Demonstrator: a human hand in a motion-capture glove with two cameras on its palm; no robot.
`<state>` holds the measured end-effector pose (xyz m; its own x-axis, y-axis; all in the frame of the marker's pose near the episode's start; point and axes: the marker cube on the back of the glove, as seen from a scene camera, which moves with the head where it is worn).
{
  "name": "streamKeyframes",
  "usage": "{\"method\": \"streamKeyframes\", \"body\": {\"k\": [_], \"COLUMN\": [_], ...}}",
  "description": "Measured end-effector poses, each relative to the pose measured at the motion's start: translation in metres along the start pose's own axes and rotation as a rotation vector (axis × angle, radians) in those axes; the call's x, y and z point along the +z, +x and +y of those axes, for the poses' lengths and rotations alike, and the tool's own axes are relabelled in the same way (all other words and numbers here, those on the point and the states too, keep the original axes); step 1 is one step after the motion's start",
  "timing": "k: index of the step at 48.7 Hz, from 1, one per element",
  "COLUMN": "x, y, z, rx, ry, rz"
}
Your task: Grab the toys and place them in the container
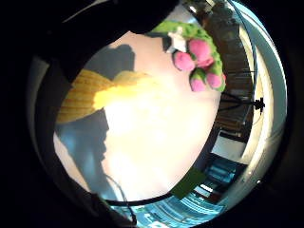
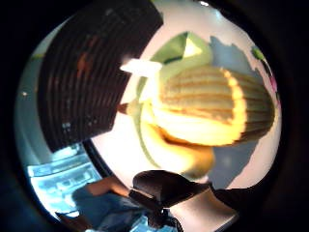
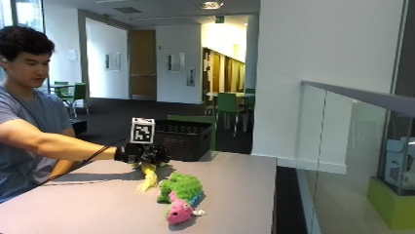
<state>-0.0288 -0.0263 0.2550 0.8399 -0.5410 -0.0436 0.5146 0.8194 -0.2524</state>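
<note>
Toys are only partly gathered at this bench: a yellow plush toy (image 3: pixel 148 178) hangs from the person's gloved right hand (image 3: pixel 141 154), lifted just above the bench (image 3: pixel 84 204) top, while a green and pink plush toy (image 3: pixel 179 195) lies on the surface nearby, untouched. From the palm, the ribbed yellow toy (image 2: pixel 212 113) fills the view, close against the hand, and the fingers appear curled around its upper end in the outside view. The dark woven basket (image 3: pixel 182 139), presumably the container, stands at the far edge of the bench, just beyond the raised hand; its slatted wall (image 2: pixel 91 72) looms beside the yellow toy in the thumb-side view. Its inside cannot be seen, so whether any toy is already in it is unclear. By this reckoning the first toy is in transit, with the drop into the basket and the whole of the green and pink toy (image 1: pixel 197 57) left to do.

The bench top is plain, pale grey and matte. It sits in an open office area, beside a glass railing, with green chairs and a lit corridor behind.
</note>
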Motion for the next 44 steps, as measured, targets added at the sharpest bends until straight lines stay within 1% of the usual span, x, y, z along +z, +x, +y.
{"method": "streamKeyframes", "body": {"k": [3, 6, 8, 10, 12, 15, 17, 19, 23, 27, 29, 33, 35, 40, 42, 44], "x": [0.018, 0.027, 0.028, 0.028, 0.027, 0.023, 0.021, 0.019, 0.019, 0.012, 0.01, 0.009, 0.004, -0.025, -0.04, -0.055], "y": [0.007, 0.004, 0.002, 0.007, 0.008, -0.013, -0.02, -0.021, -0.017, -0.012, -0.009, -0.002, -0.002, 0.008, 0.011, 0.014], "z": [-0.004, -0.006, -0.004, -0.002, 0.0, 0.002, 0.002, 0.002, 0.003, 0.001, 0.001, 0.005, 0.005, 0.004, 0.004, 0.005], "rx": [0.032, 0.031, 0.012, 0.002, 0.017, 0.063, 0.101, 0.123, 0.064, 0.175, 0.175, 0.118, 0.155, 0.259, 0.263, 0.219], "ry": [-0.022, 0.016, 0.085, 0.176, 0.283, 0.428, 0.484, 0.508, 0.49, 0.426, 0.393, 0.335, 0.315, 0.289, 0.298, 0.312], "rz": [0.112, 0.097, 0.072, 0.104, 0.117, -0.015, -0.038, -0.025, 0.057, -0.007, -0.026, 0.019, -0.007, -0.06, -0.06, -0.041]}}
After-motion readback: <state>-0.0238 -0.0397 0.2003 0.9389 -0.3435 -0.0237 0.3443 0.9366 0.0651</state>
